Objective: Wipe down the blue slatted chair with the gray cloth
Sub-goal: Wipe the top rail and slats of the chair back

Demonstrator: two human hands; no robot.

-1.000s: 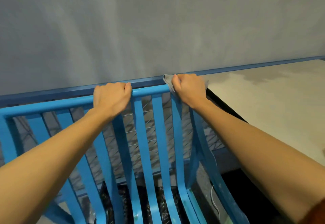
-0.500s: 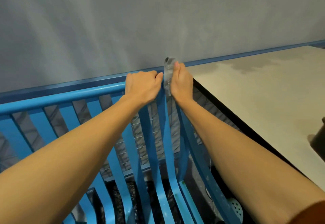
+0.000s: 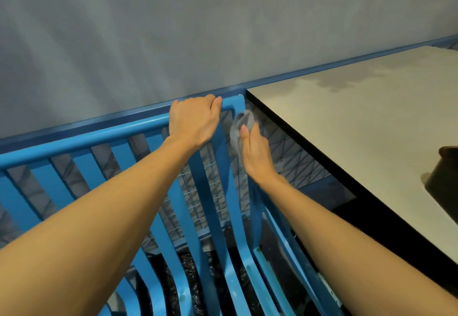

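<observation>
Head view: person leans over the back of a blue slatted chair (image 3: pixel 205 216), both arms out. The left hand (image 3: pixel 195 122) is closed over the top rail (image 3: pixel 86 139), fingers curled across it, just left of the rail's right corner. It looks like a bracing grip, with no cloth in it.

The right hand (image 3: pixel 256 154) holds the gray cloth (image 3: pixel 241 122) bunched up, thumb on the near face of it. The other fingers are hidden behind the cloth, so I can't tell how they sit. The cloth is just below the corner, against the right side of the end upright (image 3: pixel 238 103). It is blurred there, so contact looks likely but isn't certain.

Key relation: the end upright's long axis runs from the top corner down and toward the camera, curving into the seat slats low in frame. The cloth is at the top end of it, so nearly all of the upright lies below the right hand, on the wearer's side. The right hand is the nearer one, with the left parked on the rail above. My guess is the next stroke is a pull down along the upright, cloth wrapped on it, while the left hand steadies the chair.

A pale table (image 3: pixel 371 122) sits close on the right, its dark edge near the cloth hand, so there is little side room. Dark object (image 3: pixel 446 172) is on the table at the frame edge. Gray wall (image 3: pixel 223 30) is behind.
</observation>
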